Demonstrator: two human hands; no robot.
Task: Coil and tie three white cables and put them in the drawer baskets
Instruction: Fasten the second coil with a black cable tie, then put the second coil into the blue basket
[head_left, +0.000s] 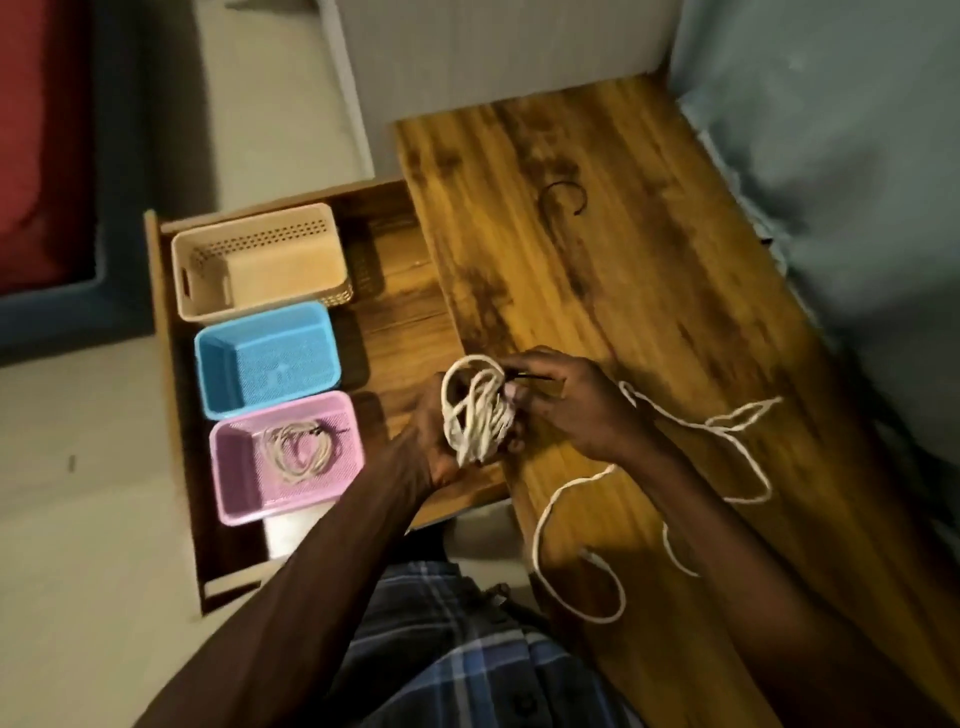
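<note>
My left hand (436, 441) grips a coiled white cable (475, 410) just over the table's left edge. My right hand (566, 400) pinches a thin black tie (535, 378) against the top of that coil. A second white cable (675, 467) lies loose on the wooden table (623, 260), running under my right forearm. A third coiled cable (296, 447), bound with a black tie, lies in the pink basket (234, 483). The blue basket (218, 374) and the beige basket (202, 270) hold nothing I can see.
The three baskets stand in a row in an open wooden drawer (405, 312) left of the table. Another black tie (563, 197) lies curled on the far part of the tabletop. A grey-blue wall (831, 156) runs along the right.
</note>
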